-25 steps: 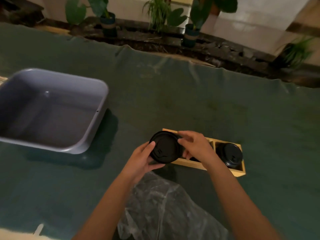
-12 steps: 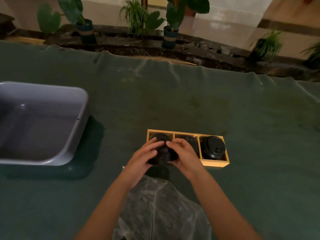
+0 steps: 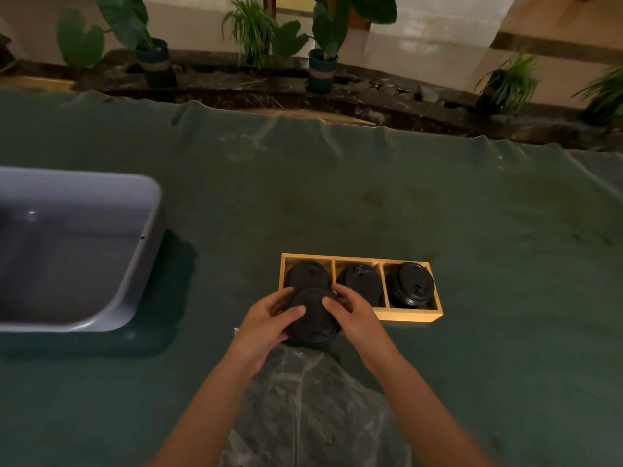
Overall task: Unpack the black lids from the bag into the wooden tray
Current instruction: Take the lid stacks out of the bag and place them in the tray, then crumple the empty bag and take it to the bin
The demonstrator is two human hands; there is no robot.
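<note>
Head cam looking down: a stack of black lids (image 3: 313,318) sits between both hands, right at the near left corner of the wooden tray (image 3: 409,314), partly over its front edge. Left hand (image 3: 269,318) has its grip wrapped on the left side of the stack with the thumb on top, right hand (image 3: 350,313) clamps the right side, so both are closed on it. Lids are round, matte black, ribbed at the rim. The tray has three compartments, each already holding black lids: left one (image 3: 305,274), middle (image 3: 360,284), right (image 3: 410,285). The clear plastic bag (image 3: 313,409) lies crumpled on the counter (image 3: 371,197) just below the hands. Loads of open green cloth right of and behind the tray. A grey tub (image 3: 141,261) sits well apart on the left. Potted plants (image 3: 322,62) line the far edge.
</note>
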